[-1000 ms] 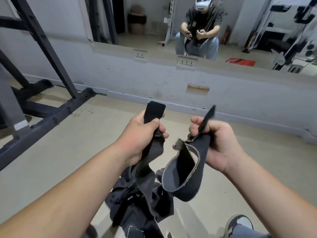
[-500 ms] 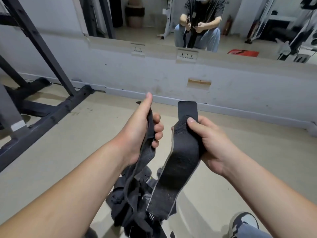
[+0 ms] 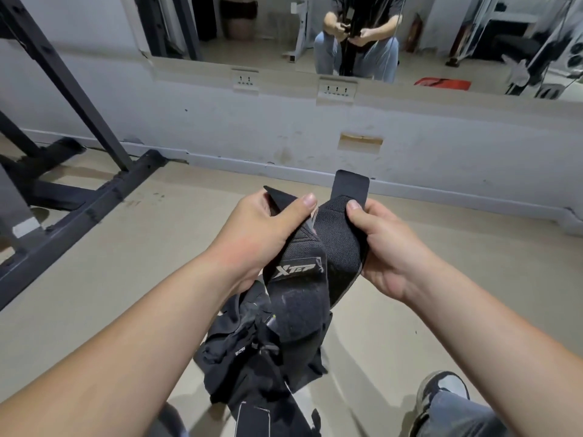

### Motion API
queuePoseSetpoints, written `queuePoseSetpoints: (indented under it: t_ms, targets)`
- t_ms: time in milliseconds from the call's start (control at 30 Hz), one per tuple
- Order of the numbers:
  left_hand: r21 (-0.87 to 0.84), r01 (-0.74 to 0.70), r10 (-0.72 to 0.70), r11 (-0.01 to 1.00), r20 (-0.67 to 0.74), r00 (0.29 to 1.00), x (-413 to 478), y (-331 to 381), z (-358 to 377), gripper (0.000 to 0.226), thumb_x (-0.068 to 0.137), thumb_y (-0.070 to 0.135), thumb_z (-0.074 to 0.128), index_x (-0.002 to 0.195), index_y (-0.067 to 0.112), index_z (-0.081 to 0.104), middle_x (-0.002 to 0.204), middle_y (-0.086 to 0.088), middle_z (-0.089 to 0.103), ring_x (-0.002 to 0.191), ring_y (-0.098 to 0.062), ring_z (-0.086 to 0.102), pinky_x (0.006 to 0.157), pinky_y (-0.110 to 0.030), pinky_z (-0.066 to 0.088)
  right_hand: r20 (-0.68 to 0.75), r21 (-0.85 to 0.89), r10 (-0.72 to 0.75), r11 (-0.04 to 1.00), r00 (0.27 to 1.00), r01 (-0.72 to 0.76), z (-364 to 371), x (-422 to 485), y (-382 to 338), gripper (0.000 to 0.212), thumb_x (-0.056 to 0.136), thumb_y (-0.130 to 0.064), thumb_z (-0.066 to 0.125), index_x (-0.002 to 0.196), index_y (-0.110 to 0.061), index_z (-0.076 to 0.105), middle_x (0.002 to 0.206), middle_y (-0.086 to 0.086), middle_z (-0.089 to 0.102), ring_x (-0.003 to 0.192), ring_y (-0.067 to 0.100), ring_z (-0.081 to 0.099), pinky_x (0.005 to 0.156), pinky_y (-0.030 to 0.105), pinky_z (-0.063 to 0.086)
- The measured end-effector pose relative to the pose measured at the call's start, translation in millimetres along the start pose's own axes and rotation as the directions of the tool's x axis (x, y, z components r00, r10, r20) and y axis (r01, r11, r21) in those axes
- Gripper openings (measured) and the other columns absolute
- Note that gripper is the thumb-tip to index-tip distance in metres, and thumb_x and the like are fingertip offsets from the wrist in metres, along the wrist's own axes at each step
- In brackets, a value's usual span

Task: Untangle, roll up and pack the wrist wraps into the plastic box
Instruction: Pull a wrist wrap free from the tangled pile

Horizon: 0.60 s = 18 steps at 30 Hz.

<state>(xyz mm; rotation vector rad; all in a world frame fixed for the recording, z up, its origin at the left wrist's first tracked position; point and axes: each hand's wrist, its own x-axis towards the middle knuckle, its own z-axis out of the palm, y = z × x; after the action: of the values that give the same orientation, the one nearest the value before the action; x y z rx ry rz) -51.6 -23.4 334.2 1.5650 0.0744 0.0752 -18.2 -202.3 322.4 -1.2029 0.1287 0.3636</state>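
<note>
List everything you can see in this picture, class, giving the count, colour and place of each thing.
wrist wraps: tangled bundle, count unclear, black, held up in both hands, the rest hanging below
rack frame: one, black, on the floor at left
mirror: one, along the top of the wall
wall sockets: two, white, just under the mirror
shoe: one, grey and white, bottom right
left hand: one, pinches a strap end
right hand: one, grips the wider wrap beside it
</note>
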Motion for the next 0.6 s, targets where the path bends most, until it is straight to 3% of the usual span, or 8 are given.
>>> queuePoseSetpoints:
  t_ms: [133,233,300,400,467,533,600]
  targets:
    - [0.045,0.019,-0.016,0.999,-0.072,0.997,5,-8,-3,0.024,0.095,0.037,0.077,0.087,0.015,0.071,0.081,-0.007,0.076,0.075,-0.025,0.072,0.078,-0.046,0.058,0.022,-0.017,0.037,0.999,0.999,-0.037,1,0,1,0.016,0.11,-0.02,0.052,0.116,-0.01,0.063,0.098,0.011,0.077,0.079,0.02,0.075,0.07,0.036,0.065]
    - [0.005,0.047,-0.047,0.999,-0.045,0.998,5,-4,1,0.021,0.095,0.027,0.079,0.105,0.014,0.067,0.091,-0.007,0.076,0.082,-0.021,0.074,0.078,-0.039,0.061,0.035,-0.022,0.033,0.999,0.999,-0.032,4,0,2,0.023,0.11,-0.017,0.052,0.128,-0.005,0.061,0.103,0.016,0.075,0.085,0.024,0.073,0.08,0.04,0.062]
    - [-0.064,0.098,-0.093,0.993,0.081,0.992,2,1,2,0.03,0.095,0.014,0.077,0.121,0.011,0.063,0.106,-0.012,0.077,0.094,-0.022,0.077,0.084,-0.035,0.064,0.048,-0.04,0.022,0.999,0.999,-0.02,5,0,3,0.021,0.109,-0.018,0.054,0.126,-0.007,0.061,0.099,0.014,0.074,0.081,0.023,0.072,0.079,0.039,0.061]
    - [-0.031,0.094,-0.082,0.995,0.274,0.958,0,1,-2,0.032,0.103,0.005,0.065,0.133,0.011,0.057,0.129,-0.021,0.071,0.115,-0.029,0.074,0.099,-0.042,0.06,0.06,-0.05,0.005,0.999,0.998,-0.002,5,-1,2,0.019,0.108,-0.022,0.058,0.121,-0.011,0.064,0.098,0.012,0.075,0.079,0.022,0.073,0.075,0.037,0.061]
    - [-0.013,0.08,-0.074,0.997,0.268,0.961,-1,1,-4,0.026,0.11,0.011,0.054,0.135,0.017,0.054,0.127,-0.013,0.074,0.113,-0.022,0.074,0.095,-0.039,0.061,0.064,-0.077,-0.01,0.997,0.998,0.015,4,-2,3,0.015,0.108,-0.026,0.058,0.113,-0.014,0.065,0.098,0.009,0.076,0.079,0.02,0.072,0.074,0.035,0.06]
    - [-0.013,0.057,-0.052,0.998,0.237,0.97,-2,1,-3,0.019,0.114,0.018,0.045,0.131,0.017,0.054,0.11,-0.003,0.08,0.101,-0.016,0.077,0.086,-0.034,0.061,0.063,-0.129,-0.033,0.991,0.997,0.041,5,-3,6,0.014,0.107,-0.03,0.059,0.102,-0.018,0.065,0.092,0.005,0.076,0.077,0.019,0.07,0.075,0.036,0.055]
    - [-0.009,0.044,-0.041,0.999,0.227,0.973,-2,-1,0,0.019,0.114,0.019,0.045,0.126,0.011,0.057,0.105,-0.015,0.079,0.096,-0.021,0.076,0.086,-0.043,0.062,0.073,-0.163,-0.045,0.985,0.996,0.056,7,-4,10,0.015,0.107,-0.032,0.059,0.101,-0.02,0.066,0.092,0.005,0.075,0.08,0.021,0.068,0.079,0.04,0.051]
